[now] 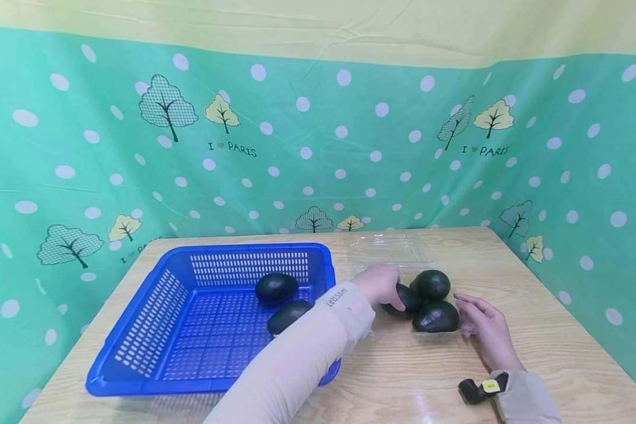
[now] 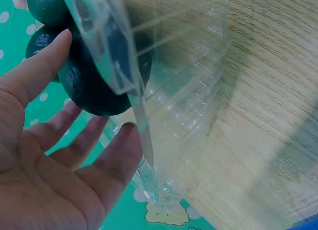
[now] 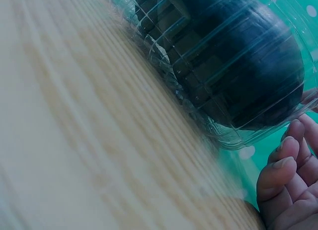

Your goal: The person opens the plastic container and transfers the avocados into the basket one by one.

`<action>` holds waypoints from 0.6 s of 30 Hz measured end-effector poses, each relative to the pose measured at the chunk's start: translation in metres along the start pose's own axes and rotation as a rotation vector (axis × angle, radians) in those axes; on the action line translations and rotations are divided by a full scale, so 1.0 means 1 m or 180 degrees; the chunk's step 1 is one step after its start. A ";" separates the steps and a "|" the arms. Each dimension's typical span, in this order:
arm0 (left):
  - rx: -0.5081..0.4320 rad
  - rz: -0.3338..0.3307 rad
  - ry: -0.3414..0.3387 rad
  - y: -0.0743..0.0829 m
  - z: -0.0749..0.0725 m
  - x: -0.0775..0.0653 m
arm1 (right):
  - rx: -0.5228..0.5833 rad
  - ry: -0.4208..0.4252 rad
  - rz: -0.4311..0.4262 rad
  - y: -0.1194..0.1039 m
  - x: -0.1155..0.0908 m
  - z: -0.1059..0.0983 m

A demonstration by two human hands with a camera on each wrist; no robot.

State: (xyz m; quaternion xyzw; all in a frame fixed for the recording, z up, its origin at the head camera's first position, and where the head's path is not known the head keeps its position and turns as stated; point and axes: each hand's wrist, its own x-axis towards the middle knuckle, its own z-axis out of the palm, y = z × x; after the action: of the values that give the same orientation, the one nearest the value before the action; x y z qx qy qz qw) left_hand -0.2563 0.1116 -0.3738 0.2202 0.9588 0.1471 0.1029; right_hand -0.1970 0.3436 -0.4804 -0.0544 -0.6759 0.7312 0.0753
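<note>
In the head view, my left hand (image 1: 380, 284) reaches across and holds a dark avocado (image 1: 407, 301), with the thumb over its near side. Fingers curve along the opposite side of that avocado in the left wrist view. Two more avocados, one behind (image 1: 433, 284) and one in front (image 1: 436, 317), sit close against it. They are over a clear plastic container (image 3: 233, 138), whose ribbed wall shows in the right wrist view. Beside the container's right end is my right hand (image 1: 486, 331), its loosely bent fingertips right at the rim.
A blue plastic basket (image 1: 138, 386) stands on the left with two avocados inside, one farther back (image 1: 276, 288) and one partly behind the left sleeve (image 1: 288, 316). At the table's (image 1: 556, 353) back lies another clear plastic piece (image 1: 389, 247). A patterned cloth (image 1: 307, 129) encloses the table.
</note>
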 end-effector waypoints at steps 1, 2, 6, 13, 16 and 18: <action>-0.0030 -0.0012 -0.0016 0.000 0.000 -0.001 | 0.0005 -0.0003 0.0007 0.000 0.000 0.000; -0.0066 -0.0024 -0.0036 0.001 0.000 -0.001 | 0.0006 -0.0008 0.0013 0.000 0.000 0.000; -0.0142 -0.0040 -0.0068 0.002 0.002 -0.002 | -0.0012 -0.0017 0.0037 -0.001 0.000 0.000; 0.0003 0.0014 -0.0033 0.004 0.006 0.000 | -0.0027 -0.0031 0.0022 -0.001 -0.001 0.000; 0.0122 0.0038 -0.0013 0.004 0.008 0.001 | -0.0009 -0.0029 0.0026 0.000 -0.001 -0.001; 0.0214 0.0064 0.0002 0.004 0.009 0.001 | 0.0007 -0.0031 0.0027 0.000 0.000 -0.001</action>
State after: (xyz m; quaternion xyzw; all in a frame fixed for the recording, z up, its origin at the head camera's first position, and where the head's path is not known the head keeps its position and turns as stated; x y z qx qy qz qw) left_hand -0.2535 0.1173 -0.3809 0.2331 0.9610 0.1159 0.0937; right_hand -0.1964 0.3441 -0.4803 -0.0536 -0.6752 0.7324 0.0689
